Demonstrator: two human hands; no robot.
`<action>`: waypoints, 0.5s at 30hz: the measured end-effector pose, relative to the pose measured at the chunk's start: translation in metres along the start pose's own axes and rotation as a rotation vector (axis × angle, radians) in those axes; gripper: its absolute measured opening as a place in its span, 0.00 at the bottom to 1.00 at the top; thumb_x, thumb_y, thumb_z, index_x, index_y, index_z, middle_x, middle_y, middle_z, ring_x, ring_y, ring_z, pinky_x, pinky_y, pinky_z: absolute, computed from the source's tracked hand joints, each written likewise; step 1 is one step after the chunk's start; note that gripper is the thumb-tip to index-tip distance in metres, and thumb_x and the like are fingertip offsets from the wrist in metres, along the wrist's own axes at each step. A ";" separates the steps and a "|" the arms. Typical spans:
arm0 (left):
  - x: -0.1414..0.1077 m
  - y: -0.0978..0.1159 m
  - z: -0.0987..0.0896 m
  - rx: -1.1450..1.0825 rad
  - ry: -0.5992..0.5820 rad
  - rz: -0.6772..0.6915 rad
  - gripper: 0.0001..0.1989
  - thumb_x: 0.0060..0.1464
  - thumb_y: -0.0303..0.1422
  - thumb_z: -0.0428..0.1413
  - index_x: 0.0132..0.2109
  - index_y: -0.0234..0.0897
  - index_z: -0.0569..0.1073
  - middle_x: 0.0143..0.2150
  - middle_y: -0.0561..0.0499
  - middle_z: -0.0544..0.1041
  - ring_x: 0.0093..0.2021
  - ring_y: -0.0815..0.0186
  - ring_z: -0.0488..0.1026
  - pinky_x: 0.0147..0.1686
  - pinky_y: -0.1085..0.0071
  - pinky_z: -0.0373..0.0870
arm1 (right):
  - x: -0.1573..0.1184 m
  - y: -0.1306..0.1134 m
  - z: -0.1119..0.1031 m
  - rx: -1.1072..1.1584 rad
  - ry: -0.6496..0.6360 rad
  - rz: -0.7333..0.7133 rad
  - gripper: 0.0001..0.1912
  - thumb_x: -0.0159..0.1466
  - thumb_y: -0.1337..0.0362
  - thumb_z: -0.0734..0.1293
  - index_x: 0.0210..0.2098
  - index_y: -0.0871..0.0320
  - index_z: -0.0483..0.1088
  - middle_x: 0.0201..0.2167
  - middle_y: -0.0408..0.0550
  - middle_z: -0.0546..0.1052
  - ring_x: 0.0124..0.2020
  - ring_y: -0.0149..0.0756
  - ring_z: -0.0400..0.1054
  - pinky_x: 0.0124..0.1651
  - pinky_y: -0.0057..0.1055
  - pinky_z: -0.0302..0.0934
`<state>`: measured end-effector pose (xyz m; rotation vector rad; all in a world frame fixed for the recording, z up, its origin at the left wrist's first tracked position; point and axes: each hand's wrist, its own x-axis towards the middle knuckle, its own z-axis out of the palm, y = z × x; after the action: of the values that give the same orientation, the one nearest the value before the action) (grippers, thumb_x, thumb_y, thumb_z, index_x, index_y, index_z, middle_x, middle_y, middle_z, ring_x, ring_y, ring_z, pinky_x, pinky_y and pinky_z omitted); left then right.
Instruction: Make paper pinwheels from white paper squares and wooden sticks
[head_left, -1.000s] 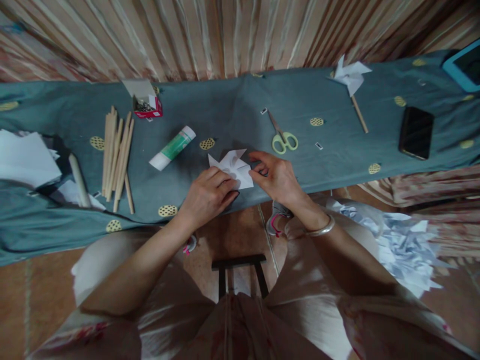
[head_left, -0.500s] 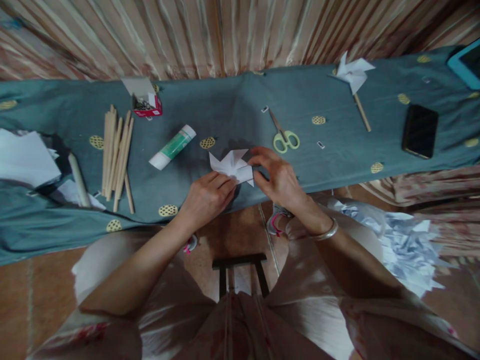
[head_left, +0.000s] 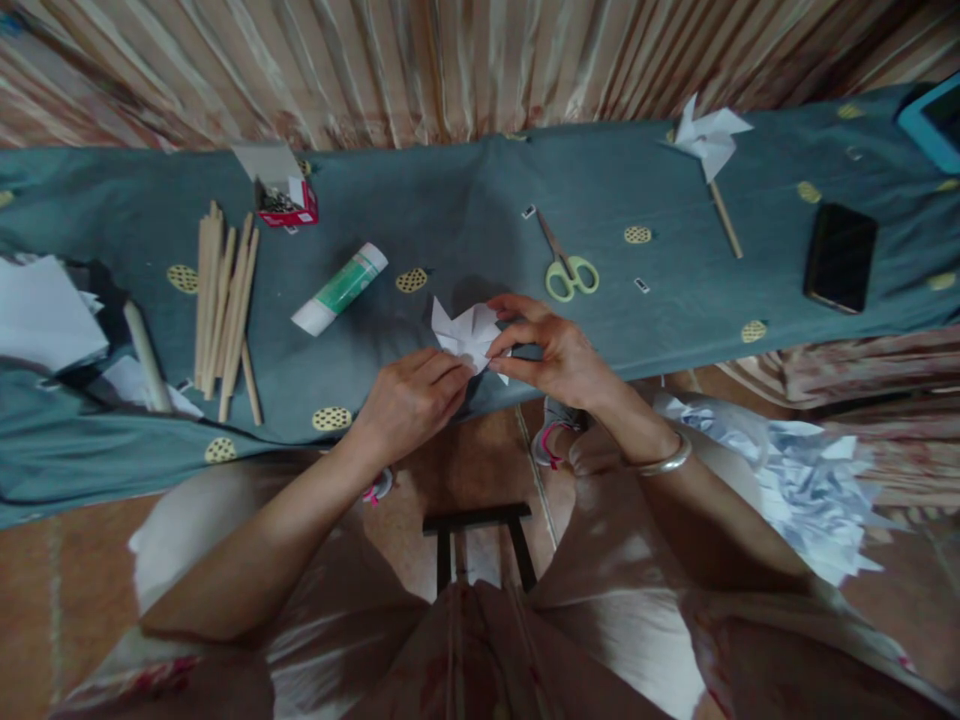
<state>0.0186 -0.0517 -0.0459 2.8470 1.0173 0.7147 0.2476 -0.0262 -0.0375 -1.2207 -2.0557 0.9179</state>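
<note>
A white paper pinwheel (head_left: 471,330) with folded points is between my hands, near the front edge of the cloth-covered table. My left hand (head_left: 414,398) pinches its lower left part, fingers closed on the paper. From the other side my right hand (head_left: 559,352), a bangle on its wrist, grips the right part of the pinwheel between thumb and fingers. Beyond my hands, scissors (head_left: 568,272) with pale green handles lie to the right. To the left rests a green and white glue stick (head_left: 341,288). The fingers hide part of the paper's lower and right edges.
Wooden sticks (head_left: 225,315), an open red box (head_left: 289,205) of small metal pieces and paper sheets (head_left: 45,315) lie left. A pinwheel on a stick (head_left: 709,140), a phone (head_left: 841,257) and a blue-edged tablet (head_left: 934,125) lie right. Folded papers (head_left: 814,490) fill a bag below.
My right hand has shifted left and its thumb and fingers have closed on the pinwheel's right part. The pinwheel has turned slightly. My left hand still holds its lower left.
</note>
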 end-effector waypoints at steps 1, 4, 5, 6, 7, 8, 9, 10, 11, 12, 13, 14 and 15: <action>0.000 0.000 0.000 0.008 0.004 0.006 0.08 0.64 0.27 0.52 0.44 0.33 0.76 0.39 0.46 0.81 0.38 0.62 0.77 0.37 0.68 0.75 | 0.000 0.000 0.001 0.009 0.003 0.003 0.03 0.59 0.66 0.73 0.33 0.52 0.79 0.59 0.48 0.73 0.58 0.44 0.69 0.62 0.48 0.64; 0.001 0.002 -0.001 0.012 0.003 0.016 0.08 0.64 0.27 0.52 0.44 0.32 0.76 0.39 0.45 0.81 0.38 0.62 0.77 0.37 0.67 0.76 | 0.001 -0.001 0.002 0.025 0.007 0.002 0.03 0.59 0.65 0.73 0.34 0.52 0.79 0.59 0.49 0.72 0.61 0.45 0.67 0.63 0.47 0.62; 0.002 0.002 -0.002 0.004 -0.002 0.015 0.08 0.64 0.27 0.52 0.44 0.32 0.76 0.39 0.45 0.81 0.38 0.61 0.77 0.38 0.66 0.76 | 0.002 0.000 0.003 0.022 0.005 0.002 0.03 0.59 0.65 0.73 0.34 0.52 0.79 0.60 0.49 0.72 0.62 0.45 0.67 0.64 0.48 0.61; 0.002 0.002 -0.002 -0.007 -0.011 0.011 0.08 0.65 0.27 0.52 0.44 0.32 0.76 0.39 0.45 0.81 0.38 0.61 0.77 0.38 0.66 0.76 | 0.002 0.000 0.004 0.014 0.003 0.004 0.03 0.59 0.65 0.73 0.34 0.53 0.79 0.60 0.49 0.72 0.62 0.46 0.67 0.64 0.48 0.61; 0.002 0.003 -0.002 -0.020 -0.022 0.005 0.08 0.65 0.27 0.51 0.44 0.32 0.76 0.39 0.45 0.81 0.38 0.61 0.77 0.38 0.66 0.76 | 0.003 0.000 0.004 0.001 0.002 0.007 0.02 0.59 0.65 0.73 0.33 0.53 0.79 0.60 0.50 0.72 0.62 0.46 0.67 0.64 0.48 0.61; 0.002 0.003 -0.002 -0.034 -0.031 -0.001 0.09 0.65 0.27 0.51 0.44 0.33 0.76 0.39 0.44 0.80 0.39 0.61 0.77 0.39 0.66 0.76 | 0.003 0.000 0.005 -0.015 0.005 0.011 0.02 0.59 0.65 0.72 0.33 0.53 0.79 0.60 0.50 0.72 0.62 0.46 0.67 0.64 0.49 0.61; 0.002 0.003 -0.002 -0.046 -0.035 -0.006 0.09 0.65 0.27 0.51 0.45 0.33 0.76 0.39 0.44 0.81 0.39 0.61 0.77 0.39 0.65 0.76 | 0.003 0.000 0.006 -0.033 0.010 0.013 0.02 0.59 0.66 0.72 0.32 0.53 0.79 0.60 0.50 0.72 0.61 0.47 0.67 0.64 0.49 0.61; 0.002 0.004 -0.001 -0.054 -0.034 -0.010 0.09 0.65 0.26 0.51 0.45 0.33 0.76 0.40 0.44 0.81 0.40 0.61 0.77 0.40 0.65 0.76 | 0.003 0.000 0.008 -0.051 0.017 0.014 0.02 0.59 0.66 0.71 0.31 0.54 0.79 0.60 0.50 0.72 0.61 0.47 0.68 0.64 0.49 0.62; 0.001 0.004 -0.001 -0.058 -0.026 -0.014 0.09 0.65 0.27 0.51 0.46 0.32 0.76 0.41 0.44 0.81 0.41 0.61 0.77 0.41 0.65 0.76 | 0.003 0.000 0.009 -0.070 0.025 0.015 0.03 0.59 0.66 0.71 0.30 0.54 0.78 0.59 0.50 0.73 0.61 0.47 0.68 0.63 0.50 0.62; 0.001 0.004 0.000 -0.059 -0.015 -0.019 0.09 0.65 0.27 0.51 0.47 0.32 0.75 0.42 0.44 0.81 0.41 0.61 0.77 0.42 0.65 0.76 | 0.003 0.000 0.010 -0.087 0.034 0.015 0.03 0.59 0.66 0.70 0.30 0.55 0.78 0.59 0.51 0.73 0.60 0.48 0.68 0.63 0.50 0.62; 0.000 0.004 0.000 -0.058 -0.001 -0.023 0.10 0.66 0.27 0.51 0.48 0.32 0.75 0.42 0.44 0.81 0.42 0.61 0.77 0.43 0.65 0.77 | 0.003 -0.001 0.011 -0.103 0.044 0.016 0.04 0.59 0.67 0.70 0.29 0.55 0.77 0.59 0.51 0.73 0.60 0.48 0.69 0.63 0.51 0.62; -0.001 0.005 0.001 -0.056 0.011 -0.028 0.10 0.66 0.27 0.50 0.49 0.32 0.75 0.43 0.44 0.81 0.42 0.61 0.77 0.43 0.65 0.77 | 0.003 -0.002 0.013 -0.116 0.054 0.017 0.04 0.59 0.67 0.70 0.29 0.55 0.77 0.58 0.51 0.73 0.59 0.48 0.69 0.62 0.51 0.63; -0.001 0.005 0.002 -0.053 0.019 -0.030 0.10 0.66 0.27 0.50 0.50 0.33 0.74 0.43 0.44 0.81 0.42 0.62 0.77 0.43 0.65 0.77 | 0.002 -0.003 0.014 -0.128 0.063 0.019 0.04 0.59 0.67 0.69 0.29 0.55 0.77 0.58 0.51 0.73 0.59 0.48 0.69 0.62 0.51 0.63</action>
<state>0.0214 -0.0558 -0.0468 2.7795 1.0246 0.7555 0.2350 -0.0286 -0.0435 -1.3212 -2.0825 0.7563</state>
